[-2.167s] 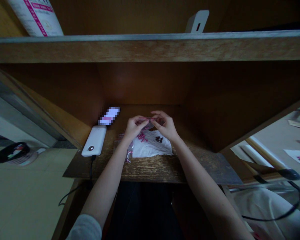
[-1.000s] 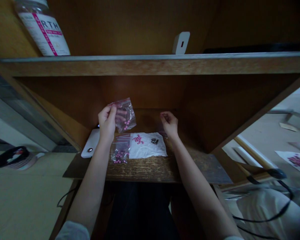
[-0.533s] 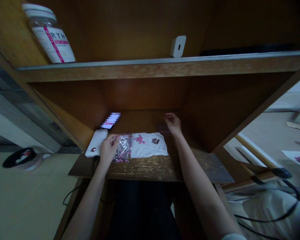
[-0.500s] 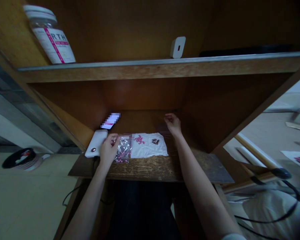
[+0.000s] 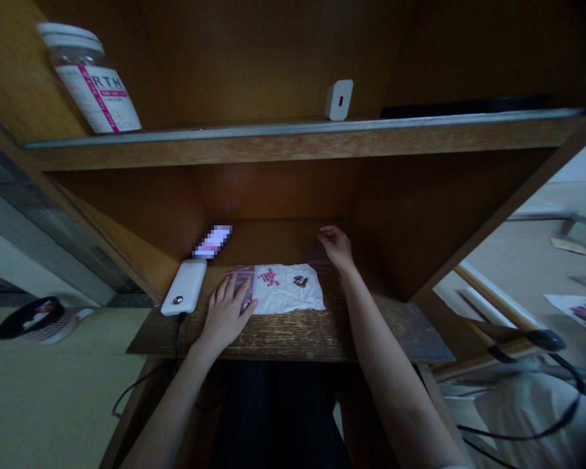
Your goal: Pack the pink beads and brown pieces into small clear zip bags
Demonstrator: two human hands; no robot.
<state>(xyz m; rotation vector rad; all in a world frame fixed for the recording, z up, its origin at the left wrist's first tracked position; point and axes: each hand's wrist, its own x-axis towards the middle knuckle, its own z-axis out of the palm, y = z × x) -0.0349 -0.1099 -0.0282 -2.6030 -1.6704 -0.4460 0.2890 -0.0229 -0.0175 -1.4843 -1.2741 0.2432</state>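
Observation:
My left hand lies flat with fingers spread on small clear zip bags of pink beads, at the left edge of a white cloth. On the cloth sit a heap of pink beads and a few dark metal pieces. My right hand rests past the cloth's far right corner, fingers curled over a stack of clear bags; I cannot make out whether it grips one.
A white power bank with a cable lies left of the bags, a lit phone behind it. On the upper shelf stand a labelled jar and a small white charger. The wooden desk edge runs in front.
My left hand lifted a bead bag, carried it down to the left pile, let it go and now lies flat on it. My right hand moved to the far right.

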